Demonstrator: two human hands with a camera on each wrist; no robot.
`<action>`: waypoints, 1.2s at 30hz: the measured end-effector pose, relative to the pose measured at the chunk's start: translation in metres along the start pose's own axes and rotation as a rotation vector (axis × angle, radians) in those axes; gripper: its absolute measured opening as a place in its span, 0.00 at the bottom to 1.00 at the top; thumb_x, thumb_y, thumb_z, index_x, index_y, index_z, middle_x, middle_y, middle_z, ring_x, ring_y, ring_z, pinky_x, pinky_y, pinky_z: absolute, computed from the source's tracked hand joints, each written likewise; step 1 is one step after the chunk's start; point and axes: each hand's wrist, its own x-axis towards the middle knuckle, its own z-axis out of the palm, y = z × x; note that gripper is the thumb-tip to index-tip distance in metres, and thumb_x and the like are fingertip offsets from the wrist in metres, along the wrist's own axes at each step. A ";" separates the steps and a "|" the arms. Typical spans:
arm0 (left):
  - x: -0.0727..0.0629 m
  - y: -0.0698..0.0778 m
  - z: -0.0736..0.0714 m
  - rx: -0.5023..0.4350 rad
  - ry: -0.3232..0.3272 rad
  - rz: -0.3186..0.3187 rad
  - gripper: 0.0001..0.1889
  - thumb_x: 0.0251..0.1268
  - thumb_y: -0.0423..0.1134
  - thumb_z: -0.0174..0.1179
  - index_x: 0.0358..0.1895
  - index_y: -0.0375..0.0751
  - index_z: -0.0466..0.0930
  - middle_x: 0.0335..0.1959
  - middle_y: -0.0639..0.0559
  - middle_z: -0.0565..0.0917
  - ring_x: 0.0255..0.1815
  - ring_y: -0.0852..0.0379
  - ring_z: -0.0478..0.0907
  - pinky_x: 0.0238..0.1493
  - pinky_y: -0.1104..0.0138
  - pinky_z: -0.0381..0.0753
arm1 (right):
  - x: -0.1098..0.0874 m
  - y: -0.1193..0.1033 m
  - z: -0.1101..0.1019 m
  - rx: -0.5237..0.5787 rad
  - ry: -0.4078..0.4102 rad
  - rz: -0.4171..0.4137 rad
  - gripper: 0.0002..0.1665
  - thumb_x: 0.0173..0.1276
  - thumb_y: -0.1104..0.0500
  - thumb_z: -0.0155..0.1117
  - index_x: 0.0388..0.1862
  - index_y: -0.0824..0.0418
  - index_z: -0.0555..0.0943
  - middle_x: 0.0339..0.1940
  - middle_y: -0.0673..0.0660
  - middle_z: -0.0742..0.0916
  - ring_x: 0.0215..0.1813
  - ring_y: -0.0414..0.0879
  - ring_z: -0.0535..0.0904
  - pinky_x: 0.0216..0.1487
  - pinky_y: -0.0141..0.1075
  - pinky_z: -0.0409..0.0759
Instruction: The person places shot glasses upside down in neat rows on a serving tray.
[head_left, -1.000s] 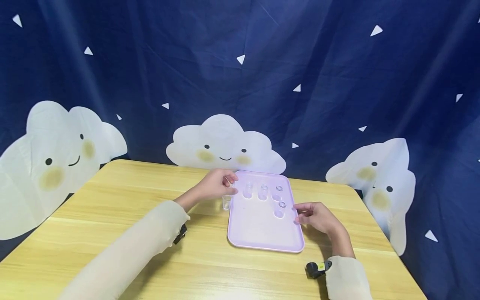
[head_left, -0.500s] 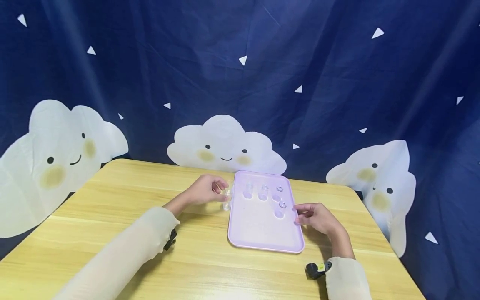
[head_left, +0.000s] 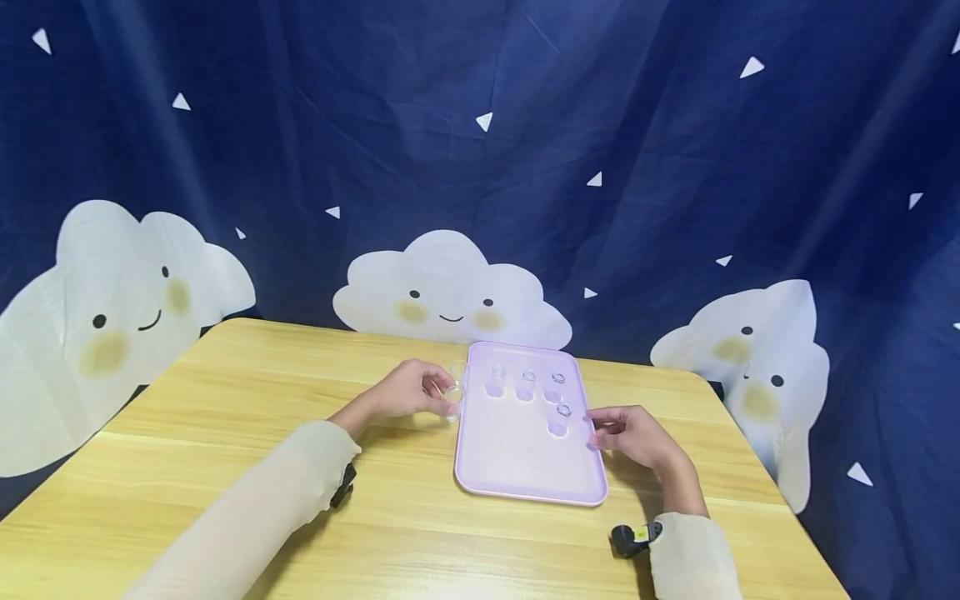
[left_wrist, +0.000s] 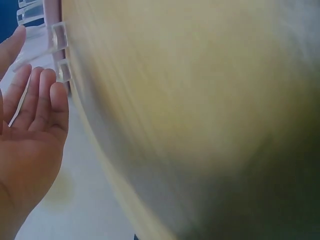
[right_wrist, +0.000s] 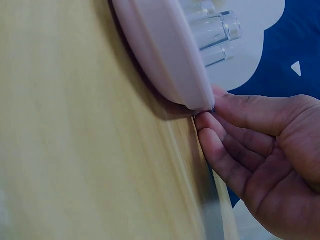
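My left hand (head_left: 408, 388) is at the left edge of the pale purple tray (head_left: 517, 467). Its thumb and straight fingers stand to either side of a small clear cup (head_left: 453, 394) on the table. Behind that cup is a second clear cup (head_left: 457, 368). In the left wrist view the fingers (left_wrist: 34, 95) are extended, palm in sight, near two clear bases. My right hand (head_left: 633, 433) pinches the tray's right rim, thumb on top and fingertips lower down, as the right wrist view shows. Several clear cups (head_left: 557, 423) stand upright on the tray.
A light wooden table (head_left: 360, 533) carries everything. Behind it hangs a dark blue curtain (head_left: 420, 125) with white clouds and triangles. Small black wrist cameras are strapped at both cream sleeves (head_left: 258, 500).
My left hand has drawn back from over the tray's left rim, leftward and slightly nearer, to the cup beside it. The right hand and the tray have stayed put.
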 end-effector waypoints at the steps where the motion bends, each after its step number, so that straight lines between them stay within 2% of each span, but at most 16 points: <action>1: 0.000 0.000 0.001 -0.007 -0.006 -0.003 0.21 0.52 0.41 0.79 0.48 0.38 0.86 0.40 0.51 0.86 0.41 0.56 0.81 0.46 0.63 0.83 | 0.000 0.000 0.000 -0.002 -0.001 0.001 0.26 0.62 0.62 0.77 0.61 0.62 0.84 0.53 0.59 0.89 0.47 0.49 0.82 0.54 0.46 0.81; 8: 0.001 0.002 0.010 -0.033 -0.071 -0.055 0.14 0.51 0.34 0.78 0.41 0.40 0.86 0.32 0.53 0.84 0.35 0.57 0.78 0.40 0.64 0.80 | 0.001 0.000 0.000 0.002 -0.003 0.004 0.26 0.62 0.62 0.77 0.60 0.62 0.85 0.51 0.58 0.89 0.45 0.49 0.80 0.49 0.41 0.79; 15: 0.004 0.002 0.012 0.004 -0.085 -0.060 0.13 0.52 0.33 0.78 0.40 0.40 0.86 0.33 0.53 0.85 0.37 0.57 0.79 0.43 0.65 0.81 | 0.003 0.001 0.001 -0.003 -0.002 -0.011 0.26 0.62 0.62 0.77 0.60 0.63 0.85 0.51 0.58 0.89 0.45 0.49 0.81 0.47 0.39 0.79; 22: 0.003 0.003 0.011 -0.015 -0.083 -0.088 0.14 0.53 0.32 0.78 0.42 0.39 0.87 0.36 0.53 0.86 0.39 0.57 0.79 0.44 0.65 0.81 | 0.004 0.001 0.000 -0.006 -0.001 -0.023 0.26 0.62 0.62 0.77 0.60 0.63 0.85 0.51 0.58 0.89 0.45 0.48 0.82 0.48 0.39 0.79; 29: 0.004 0.006 0.011 -0.027 -0.081 -0.092 0.14 0.54 0.31 0.76 0.45 0.39 0.87 0.32 0.52 0.84 0.35 0.57 0.78 0.39 0.66 0.79 | 0.002 0.000 0.001 -0.012 -0.001 -0.013 0.26 0.62 0.63 0.77 0.60 0.62 0.85 0.51 0.58 0.89 0.45 0.49 0.81 0.50 0.41 0.79; 33: 0.005 0.012 0.007 -0.056 -0.083 -0.093 0.15 0.55 0.30 0.75 0.47 0.37 0.86 0.33 0.51 0.84 0.36 0.55 0.77 0.40 0.65 0.79 | 0.001 -0.001 0.000 -0.015 0.001 -0.009 0.26 0.62 0.63 0.77 0.60 0.63 0.85 0.51 0.58 0.89 0.45 0.49 0.81 0.51 0.42 0.79; 36: 0.006 0.018 0.004 -0.038 -0.091 -0.071 0.17 0.56 0.30 0.74 0.50 0.36 0.86 0.34 0.51 0.84 0.37 0.55 0.77 0.42 0.65 0.79 | 0.000 -0.001 0.000 -0.017 0.003 -0.005 0.26 0.62 0.63 0.77 0.60 0.62 0.85 0.51 0.58 0.89 0.45 0.49 0.81 0.51 0.42 0.79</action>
